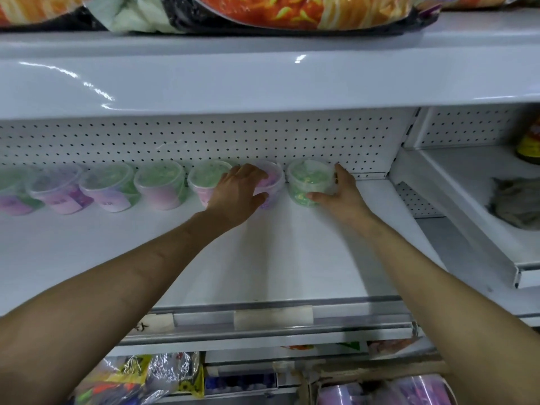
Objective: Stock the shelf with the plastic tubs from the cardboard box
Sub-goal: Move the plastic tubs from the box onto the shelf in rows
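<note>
You are in the placing step. Your left hand is curled over the top of a purple tub, and your right hand is wrapped round the right side of a green tub with the thumb on its near face. Both tubs sit at the far edge of the shelf, against the dotted back panel. They form the right end of the row of tubs, with a small gap between the two.

Next, you should probably snug the green tub left against the purple one, let go of both, and reach down for more.

The cardboard box cannot be made out for certain among the goods below. The purple tub's lid is mostly covered by your fingers, and the leftmost tubs are blurred and cut off.
</note>
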`<state>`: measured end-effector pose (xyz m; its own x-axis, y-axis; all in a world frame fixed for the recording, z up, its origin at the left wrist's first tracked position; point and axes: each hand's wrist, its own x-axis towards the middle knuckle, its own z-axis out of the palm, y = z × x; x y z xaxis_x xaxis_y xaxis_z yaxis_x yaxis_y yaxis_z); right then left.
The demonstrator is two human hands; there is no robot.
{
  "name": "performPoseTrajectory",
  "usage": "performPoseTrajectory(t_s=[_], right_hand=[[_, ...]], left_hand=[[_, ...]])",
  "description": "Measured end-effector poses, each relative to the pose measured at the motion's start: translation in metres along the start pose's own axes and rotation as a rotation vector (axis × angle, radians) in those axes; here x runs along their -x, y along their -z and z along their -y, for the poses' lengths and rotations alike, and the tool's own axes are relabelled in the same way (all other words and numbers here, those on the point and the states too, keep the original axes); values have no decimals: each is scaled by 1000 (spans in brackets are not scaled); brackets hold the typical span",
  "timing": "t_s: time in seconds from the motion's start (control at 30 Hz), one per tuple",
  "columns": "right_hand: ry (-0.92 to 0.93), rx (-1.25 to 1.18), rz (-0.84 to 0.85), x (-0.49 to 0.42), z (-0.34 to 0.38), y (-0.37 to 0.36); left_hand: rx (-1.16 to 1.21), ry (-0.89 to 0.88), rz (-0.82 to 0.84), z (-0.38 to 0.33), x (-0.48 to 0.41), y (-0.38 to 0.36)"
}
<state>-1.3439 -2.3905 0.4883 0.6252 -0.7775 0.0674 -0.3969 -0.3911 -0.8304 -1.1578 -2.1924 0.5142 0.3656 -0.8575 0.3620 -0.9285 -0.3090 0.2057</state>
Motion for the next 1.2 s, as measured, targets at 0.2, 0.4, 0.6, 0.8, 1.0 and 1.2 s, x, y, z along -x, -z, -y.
performPoseTrajectory(t_s=[0.2, 0.4, 0.6, 0.8, 1.0, 1.2], right_hand=[[33, 226, -52, 57, 6, 20], [-17, 582, -173, 134, 25, 29], [-217, 742, -321, 222, 32, 23], [-402, 845, -455, 315, 25, 14], [-521, 878, -559, 409, 12, 1], [-727, 777, -569, 480, -25, -16]], left_hand=[[-11, -181, -58, -19, -4, -4], [88, -450, -21, -63, 7, -18], [221, -692, 64, -117, 39, -30], [307, -863, 155, -160, 85, -37], [327, -1070, 289, -197, 150, -46], [222, -1125, 481, -213, 198, -82]])
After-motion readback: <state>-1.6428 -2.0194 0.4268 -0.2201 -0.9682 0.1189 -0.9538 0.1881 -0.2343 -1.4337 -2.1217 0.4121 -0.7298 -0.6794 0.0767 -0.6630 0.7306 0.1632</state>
